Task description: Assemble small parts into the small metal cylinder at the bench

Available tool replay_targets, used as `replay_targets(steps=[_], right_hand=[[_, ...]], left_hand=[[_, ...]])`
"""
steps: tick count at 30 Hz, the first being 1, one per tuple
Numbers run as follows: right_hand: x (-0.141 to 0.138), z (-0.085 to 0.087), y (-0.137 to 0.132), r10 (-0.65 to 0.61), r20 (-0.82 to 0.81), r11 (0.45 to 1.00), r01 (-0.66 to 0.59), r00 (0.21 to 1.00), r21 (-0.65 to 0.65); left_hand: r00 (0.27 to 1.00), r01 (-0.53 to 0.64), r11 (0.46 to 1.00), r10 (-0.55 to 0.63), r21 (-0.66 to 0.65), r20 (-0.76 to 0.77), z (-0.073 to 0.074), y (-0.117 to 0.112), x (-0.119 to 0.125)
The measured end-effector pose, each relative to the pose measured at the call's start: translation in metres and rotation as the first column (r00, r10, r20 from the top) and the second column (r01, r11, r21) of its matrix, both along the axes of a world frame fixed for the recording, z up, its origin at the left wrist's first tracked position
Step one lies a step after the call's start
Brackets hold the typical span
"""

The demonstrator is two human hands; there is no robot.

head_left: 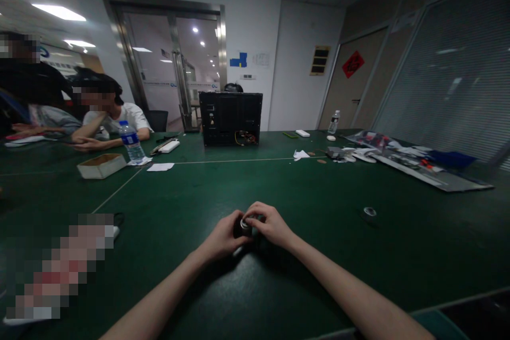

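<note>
My left hand [223, 236] curls around a small dark cylindrical thing [246, 230] with a pale ring on its top, low over the green table. From the right, my right hand [268, 223] has its thumb and fingers closed on the top of the same thing. The fingers cover much of it, so its exact kind is hard to make out. Farther right on the table rests a small dark round piece [370, 212] with a pale rim.
An open cardboard box [101, 166] and a water bottle [131, 143] stand at the left on the green table [191, 186]. A black equipment case [231, 117] is at the back. A board with clutter [442, 178] lies right. People sit at the left.
</note>
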State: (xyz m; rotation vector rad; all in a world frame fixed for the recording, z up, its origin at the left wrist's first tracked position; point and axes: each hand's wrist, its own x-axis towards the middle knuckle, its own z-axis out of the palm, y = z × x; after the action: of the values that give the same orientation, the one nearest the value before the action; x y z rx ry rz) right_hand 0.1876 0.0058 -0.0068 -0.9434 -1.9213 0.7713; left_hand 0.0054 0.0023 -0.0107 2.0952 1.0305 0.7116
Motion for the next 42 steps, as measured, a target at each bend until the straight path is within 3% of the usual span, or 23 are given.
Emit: replay_targets(steps=[4,9,15,20,24,31,38,42], right_hand=[[0.000,-0.002,0.001,0.002,0.001,1.000,-0.002,1.000,0.011],[0.002,-0.004,0.005,0.012,-0.032,1.000,-0.012,0.999,0.000],[0.005,-0.002,0.008,0.067,-0.240,0.957,-0.130,0.968,-0.260],[0.003,-0.003,0.008,0.035,-0.371,0.903,-0.188,0.928,-0.387],[0.002,-0.004,0.008,0.033,-0.441,0.880,-0.236,0.897,-0.413],[0.001,-0.004,0.007,0.034,-0.488,0.865,-0.270,0.872,-0.422],[0.001,-0.008,0.009,0.046,-0.499,0.864,-0.285,0.865,-0.415],[0.000,-0.008,0.008,0.038,-0.461,0.873,-0.254,0.886,-0.416]], left_hand=[[0.999,-0.028,1.000,0.028,0.011,-0.027,0.000,0.000,0.000],[0.999,0.031,0.998,-0.030,-0.056,0.012,0.005,0.001,-0.002],[0.979,0.139,0.959,-0.096,-0.246,0.180,0.016,-0.001,-0.005],[0.905,0.274,0.842,-0.063,-0.465,0.420,0.017,-0.002,-0.006],[0.875,0.273,0.766,0.054,-0.582,0.482,0.014,-0.003,-0.004],[0.819,0.304,0.717,0.141,-0.628,0.557,0.012,-0.006,-0.004],[0.727,0.466,0.661,0.092,-0.588,0.680,0.007,-0.002,-0.005],[0.767,0.456,0.666,0.042,-0.591,0.640,0.012,-0.003,-0.004]])
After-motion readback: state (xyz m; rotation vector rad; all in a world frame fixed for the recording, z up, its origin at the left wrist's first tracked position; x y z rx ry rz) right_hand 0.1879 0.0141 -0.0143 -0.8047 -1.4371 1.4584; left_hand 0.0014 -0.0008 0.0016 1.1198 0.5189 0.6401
